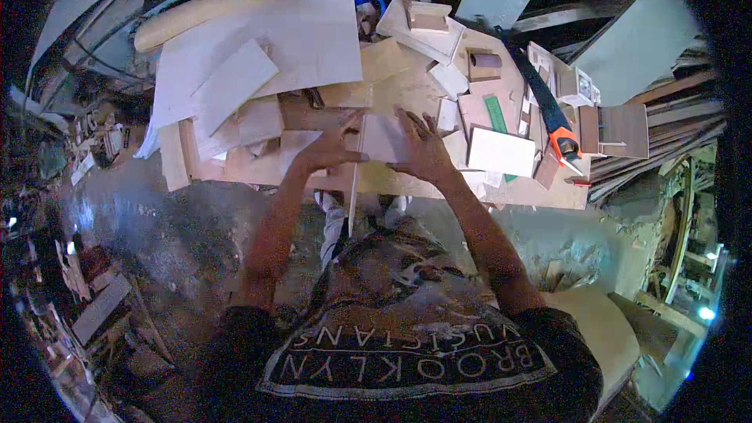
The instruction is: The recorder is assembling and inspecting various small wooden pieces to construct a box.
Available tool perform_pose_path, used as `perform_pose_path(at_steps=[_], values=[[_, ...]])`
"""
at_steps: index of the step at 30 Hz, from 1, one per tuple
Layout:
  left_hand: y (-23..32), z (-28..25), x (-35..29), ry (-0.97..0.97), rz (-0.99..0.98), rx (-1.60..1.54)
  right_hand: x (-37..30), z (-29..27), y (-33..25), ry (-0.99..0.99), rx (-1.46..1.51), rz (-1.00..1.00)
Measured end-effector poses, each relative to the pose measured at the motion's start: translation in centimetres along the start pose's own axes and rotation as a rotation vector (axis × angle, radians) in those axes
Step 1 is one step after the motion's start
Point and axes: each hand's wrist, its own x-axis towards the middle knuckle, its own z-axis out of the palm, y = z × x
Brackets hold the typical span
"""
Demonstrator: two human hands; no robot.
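A small white rectangular board (pixel 382 139) lies at the front middle of the workbench, between my hands. Along its left side a thin pale strip (pixel 354 192) reaches out past the bench's front edge toward my body. My left hand (pixel 333 150) is at this strip, thumb and fingers stretched apart, with the thumb tip seeming to touch it. On the board's right side rests my right hand (pixel 424 149), fingers spread, the fingertips at its far right corner and the thumb near its front right corner. Whether either hand presses on the board cannot be made out.
Large white sheets (pixel 305 39) and loose boards cover the bench's left. To the right lie a handsaw with an orange handle (pixel 563 144), a green strip (pixel 495 113), a white block (pixel 502 152) and a brown cylinder (pixel 485 61). Stacked planks (pixel 666 137) stand beyond the right end.
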Motion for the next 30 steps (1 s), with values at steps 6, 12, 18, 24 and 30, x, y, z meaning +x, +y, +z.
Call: perform_pose_path(at_steps=[6, 12, 18, 24, 30], values=[[0.5, -1.3, 0.8, -0.137, 0.005, -0.034, 0.5, -1.0, -0.8, -0.053, 0.062, 0.092], [0.7, -1.0, 0.7, -0.119, -0.009, -0.12, 0.4, -1.0, -0.4, -0.013, 0.107, 0.025], [-1.0, -0.8, 1.3, -0.097, 0.094, -0.16, 0.1, -0.1, -0.2, 0.014, 0.099, 0.007], [-2.1, -0.8, 2.3, -0.019, 0.202, -0.04, 0.3, -0.4, -0.3, -0.037, 0.057, 0.012], [-1.2, -1.1, 1.9, -0.023, 0.125, -0.023, 0.5, -1.0, -0.7, -0.085, -0.026, 0.033]])
